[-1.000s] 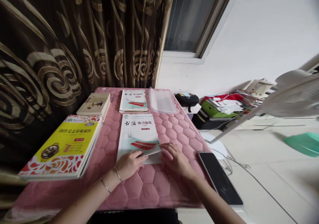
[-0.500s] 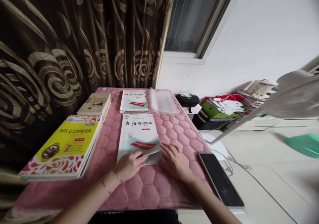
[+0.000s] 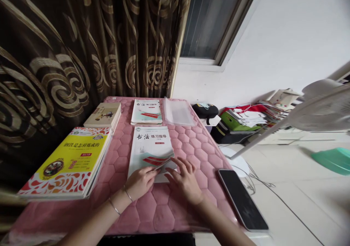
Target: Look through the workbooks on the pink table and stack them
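A pale green and white booklet (image 3: 151, 145) with red marks on its cover lies in the middle of the pink quilted table (image 3: 169, 209). My left hand (image 3: 140, 182) rests on the booklet's near left corner, its fingers curled and pinching the lifted cover edge. My right hand (image 3: 184, 178) lies flat at the booklet's near right corner with fingers spread, over the page under the raised cover. Two thin bracelets circle my left wrist.
A yellow book stack (image 3: 69, 162) lies at the left, a beige book (image 3: 103, 114) behind it. A second green booklet (image 3: 147, 111) and a clear plastic sleeve (image 3: 177, 111) sit at the back. A black phone (image 3: 242, 198) overhangs the right edge. A fan (image 3: 314, 111) and clutter stand beyond.
The booklet's near right cover corner has lifted higher. My right hand slid left, further under that corner. The left hand stays at the near left corner.
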Demonstrator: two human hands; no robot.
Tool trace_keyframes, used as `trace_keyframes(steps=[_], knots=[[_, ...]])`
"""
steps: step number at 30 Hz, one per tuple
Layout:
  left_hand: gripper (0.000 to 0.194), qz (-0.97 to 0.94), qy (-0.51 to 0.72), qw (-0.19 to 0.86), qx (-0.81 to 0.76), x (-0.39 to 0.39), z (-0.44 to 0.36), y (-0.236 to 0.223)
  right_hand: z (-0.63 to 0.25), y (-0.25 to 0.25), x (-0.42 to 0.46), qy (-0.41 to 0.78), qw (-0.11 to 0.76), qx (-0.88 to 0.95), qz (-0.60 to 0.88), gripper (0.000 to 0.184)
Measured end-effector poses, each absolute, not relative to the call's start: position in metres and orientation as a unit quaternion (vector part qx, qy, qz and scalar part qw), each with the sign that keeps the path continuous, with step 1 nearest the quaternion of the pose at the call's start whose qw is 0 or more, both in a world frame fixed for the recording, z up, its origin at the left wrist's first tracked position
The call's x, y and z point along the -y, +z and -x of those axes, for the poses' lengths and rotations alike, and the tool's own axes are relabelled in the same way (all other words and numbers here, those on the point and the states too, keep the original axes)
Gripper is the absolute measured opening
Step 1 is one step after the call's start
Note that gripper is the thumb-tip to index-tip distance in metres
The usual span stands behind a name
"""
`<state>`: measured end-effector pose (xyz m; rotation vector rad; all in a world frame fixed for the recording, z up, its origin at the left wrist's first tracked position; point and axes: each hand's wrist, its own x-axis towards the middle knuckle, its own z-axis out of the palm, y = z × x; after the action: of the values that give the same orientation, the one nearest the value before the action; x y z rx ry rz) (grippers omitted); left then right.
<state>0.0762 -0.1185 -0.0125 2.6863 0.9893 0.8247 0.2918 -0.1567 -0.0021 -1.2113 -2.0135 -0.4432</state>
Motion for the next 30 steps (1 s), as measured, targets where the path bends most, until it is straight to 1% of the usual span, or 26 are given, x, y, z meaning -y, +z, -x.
trace_keyframes(steps=[2, 6, 13, 20, 26, 30], knots=[[0.040, -0.898, 0.275, 0.088, -0.332, 0.118, -0.076, -0.012, -0.285, -0.004, 0.154, -0.190, 0.367, 0.780, 0.470, 0.012], [0.041, -0.894, 0.280, 0.093, -0.336, 0.119, -0.077, -0.011, -0.279, -0.001, 0.146, -0.199, 0.343, 0.798, 0.454, 0.007], [0.032, -0.879, 0.296, 0.111, -0.358, 0.121, -0.079, -0.010, -0.280, 0.007, 0.139, -0.152, 0.327, 0.821, 0.442, 0.008], [0.026, -0.871, 0.300, 0.138, -0.364, 0.120, -0.080, -0.006, -0.284, 0.011, 0.139, -0.114, 0.334, 0.790, 0.502, 0.007], [0.029, -0.877, 0.277, 0.160, -0.359, 0.117, -0.078, 0.001, -0.286, 0.012, 0.136, -0.120, 0.356, 0.787, 0.490, 0.006], [0.032, -0.875, 0.267, 0.177, -0.364, 0.115, -0.076, 0.002, -0.287, 0.012, 0.137, -0.123, 0.351, 0.791, 0.485, 0.005]])
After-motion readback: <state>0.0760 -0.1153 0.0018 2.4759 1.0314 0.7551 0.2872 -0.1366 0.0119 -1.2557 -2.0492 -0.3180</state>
